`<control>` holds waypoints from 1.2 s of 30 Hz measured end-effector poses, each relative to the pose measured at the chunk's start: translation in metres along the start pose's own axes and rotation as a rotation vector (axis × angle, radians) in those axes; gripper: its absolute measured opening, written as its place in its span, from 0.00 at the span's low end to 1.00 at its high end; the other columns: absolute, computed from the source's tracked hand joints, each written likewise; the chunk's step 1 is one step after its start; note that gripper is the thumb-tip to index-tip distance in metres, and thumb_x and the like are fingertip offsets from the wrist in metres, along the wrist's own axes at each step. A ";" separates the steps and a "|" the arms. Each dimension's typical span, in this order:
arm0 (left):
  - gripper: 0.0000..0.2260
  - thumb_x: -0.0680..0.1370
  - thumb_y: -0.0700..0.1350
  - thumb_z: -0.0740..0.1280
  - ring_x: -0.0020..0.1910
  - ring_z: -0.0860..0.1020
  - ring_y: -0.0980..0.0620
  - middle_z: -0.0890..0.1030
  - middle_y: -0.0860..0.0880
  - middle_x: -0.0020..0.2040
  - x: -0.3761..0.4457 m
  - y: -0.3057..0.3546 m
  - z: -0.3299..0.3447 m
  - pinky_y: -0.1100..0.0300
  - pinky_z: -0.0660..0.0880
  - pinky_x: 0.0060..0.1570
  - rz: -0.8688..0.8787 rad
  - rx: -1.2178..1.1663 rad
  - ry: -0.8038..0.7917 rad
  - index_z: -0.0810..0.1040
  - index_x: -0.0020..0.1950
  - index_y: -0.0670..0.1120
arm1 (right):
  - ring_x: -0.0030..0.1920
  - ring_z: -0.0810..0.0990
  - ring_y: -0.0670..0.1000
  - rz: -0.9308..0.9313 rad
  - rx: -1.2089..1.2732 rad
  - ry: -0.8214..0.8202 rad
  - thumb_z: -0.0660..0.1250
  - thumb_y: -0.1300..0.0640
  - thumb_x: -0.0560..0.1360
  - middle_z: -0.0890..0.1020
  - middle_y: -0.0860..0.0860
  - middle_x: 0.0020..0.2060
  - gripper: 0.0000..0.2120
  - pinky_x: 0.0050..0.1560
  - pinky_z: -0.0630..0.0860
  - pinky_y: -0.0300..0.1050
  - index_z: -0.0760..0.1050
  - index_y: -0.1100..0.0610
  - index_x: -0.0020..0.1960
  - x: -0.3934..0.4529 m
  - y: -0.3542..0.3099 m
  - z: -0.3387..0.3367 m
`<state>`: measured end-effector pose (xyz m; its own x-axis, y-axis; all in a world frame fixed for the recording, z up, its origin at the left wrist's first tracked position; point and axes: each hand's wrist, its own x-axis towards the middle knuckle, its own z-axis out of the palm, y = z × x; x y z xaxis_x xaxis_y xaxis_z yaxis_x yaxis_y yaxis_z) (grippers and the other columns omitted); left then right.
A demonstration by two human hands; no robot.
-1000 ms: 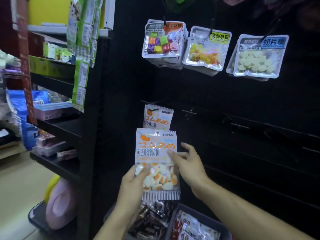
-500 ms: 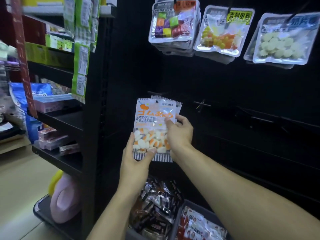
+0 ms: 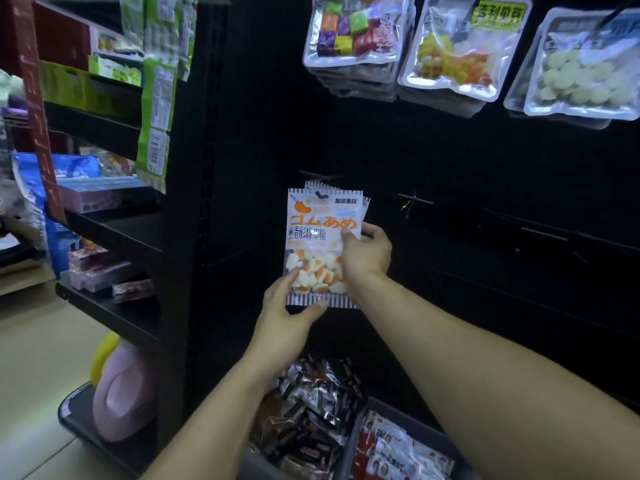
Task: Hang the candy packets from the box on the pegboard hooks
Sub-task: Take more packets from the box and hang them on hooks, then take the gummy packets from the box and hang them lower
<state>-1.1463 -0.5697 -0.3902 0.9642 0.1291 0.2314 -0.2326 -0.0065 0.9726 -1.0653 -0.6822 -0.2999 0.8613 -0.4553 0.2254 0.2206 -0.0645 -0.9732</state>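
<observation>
Candy packet (image 3: 320,247) is pinched in both your hands — left hand (image 3: 287,320) low, right hand (image 3: 363,254) beside — at the hook (image 3: 320,176); next, likely thread its hole on.

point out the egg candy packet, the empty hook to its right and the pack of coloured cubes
egg candy packet (image 3: 323,225), head view, on its orange lettering
empty hook (image 3: 415,199), head view, on its metal crossbar
pack of coloured cubes (image 3: 353,31), head view, on its clear front window

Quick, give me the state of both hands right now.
Left hand: pinching the candy packet at its bottom edge.
Right hand: gripping the same packet's right side.
</observation>
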 end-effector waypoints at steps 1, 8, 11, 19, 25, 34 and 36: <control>0.32 0.79 0.44 0.77 0.77 0.68 0.54 0.66 0.54 0.79 0.009 -0.003 0.000 0.59 0.66 0.75 0.015 0.066 -0.015 0.69 0.80 0.58 | 0.48 0.86 0.52 0.001 -0.016 0.004 0.72 0.55 0.81 0.85 0.50 0.52 0.08 0.53 0.84 0.51 0.75 0.50 0.56 0.004 0.004 0.002; 0.42 0.79 0.42 0.76 0.78 0.66 0.51 0.63 0.49 0.77 0.084 -0.011 -0.018 0.63 0.61 0.74 0.046 0.468 -0.163 0.56 0.86 0.57 | 0.46 0.86 0.56 0.045 -0.167 -0.010 0.72 0.51 0.80 0.83 0.52 0.51 0.09 0.51 0.86 0.58 0.71 0.50 0.52 0.031 0.014 0.013; 0.43 0.78 0.43 0.77 0.81 0.64 0.48 0.64 0.46 0.80 0.103 -0.016 -0.021 0.62 0.60 0.77 0.042 0.574 -0.185 0.55 0.86 0.57 | 0.48 0.85 0.56 0.018 -0.252 -0.051 0.72 0.50 0.79 0.83 0.50 0.52 0.09 0.53 0.85 0.58 0.72 0.50 0.48 0.037 0.020 0.011; 0.36 0.79 0.45 0.76 0.77 0.71 0.47 0.69 0.45 0.80 0.026 -0.051 0.014 0.65 0.66 0.68 -0.069 0.698 -0.416 0.65 0.84 0.49 | 0.53 0.84 0.51 -0.053 -0.507 -0.205 0.73 0.55 0.77 0.84 0.45 0.47 0.11 0.58 0.80 0.49 0.73 0.45 0.42 -0.021 0.083 -0.057; 0.19 0.79 0.43 0.72 0.59 0.82 0.43 0.84 0.43 0.61 -0.084 -0.071 0.051 0.56 0.76 0.52 -0.147 0.939 -0.726 0.79 0.69 0.45 | 0.45 0.84 0.52 -0.088 -0.598 -0.356 0.70 0.58 0.76 0.83 0.43 0.41 0.10 0.49 0.81 0.50 0.74 0.44 0.42 -0.110 0.139 -0.145; 0.19 0.78 0.52 0.71 0.66 0.78 0.38 0.80 0.40 0.68 -0.217 -0.139 0.053 0.47 0.77 0.64 -0.272 1.323 -1.212 0.80 0.68 0.49 | 0.50 0.83 0.56 0.217 -1.137 -1.098 0.74 0.56 0.75 0.85 0.54 0.51 0.08 0.49 0.79 0.48 0.80 0.53 0.54 -0.235 0.240 -0.267; 0.25 0.81 0.54 0.70 0.77 0.69 0.38 0.72 0.41 0.77 -0.239 -0.159 0.052 0.42 0.70 0.73 -0.302 1.405 -1.287 0.73 0.77 0.50 | 0.54 0.82 0.57 0.255 -1.290 -1.216 0.76 0.50 0.76 0.83 0.54 0.55 0.18 0.52 0.81 0.49 0.79 0.54 0.63 -0.242 0.254 -0.278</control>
<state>-1.3327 -0.6513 -0.5985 0.5993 -0.4141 -0.6851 -0.4451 -0.8837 0.1448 -1.3447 -0.8355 -0.6146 0.7644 0.2414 -0.5979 0.0933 -0.9589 -0.2678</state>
